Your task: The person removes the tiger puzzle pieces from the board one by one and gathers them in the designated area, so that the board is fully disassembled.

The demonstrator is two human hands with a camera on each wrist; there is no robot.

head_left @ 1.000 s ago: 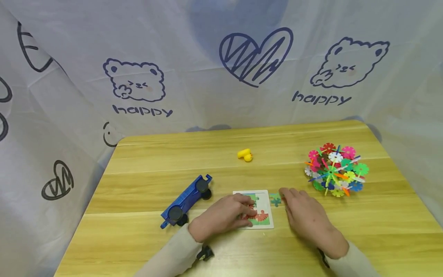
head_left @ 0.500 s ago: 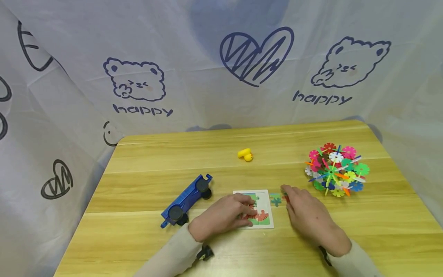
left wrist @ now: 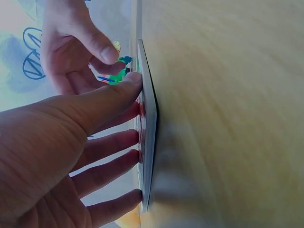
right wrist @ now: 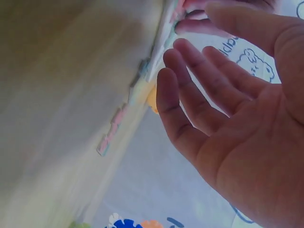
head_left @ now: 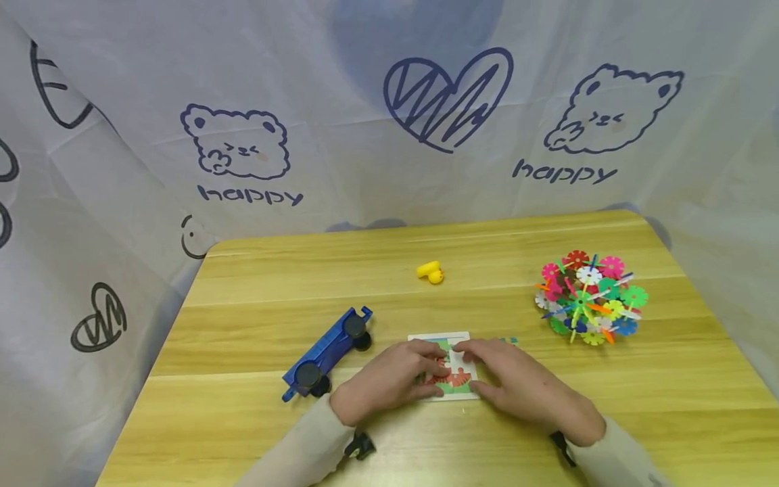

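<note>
One puzzle board (head_left: 429,336), partly filled, lies flat at the table's near middle. The left hand (head_left: 389,375), fingers spread and gripping nothing, rests its fingertips on it. The right hand (head_left: 526,382), loosely curved with no piece visible in it, is at the board's right edge; loose pieces (right wrist: 112,128) lie rightward. Apparent step: steadying the board; next probably calls for pinching and aligning a piece. Far: a yellow duck (head_left: 435,274).
</note>
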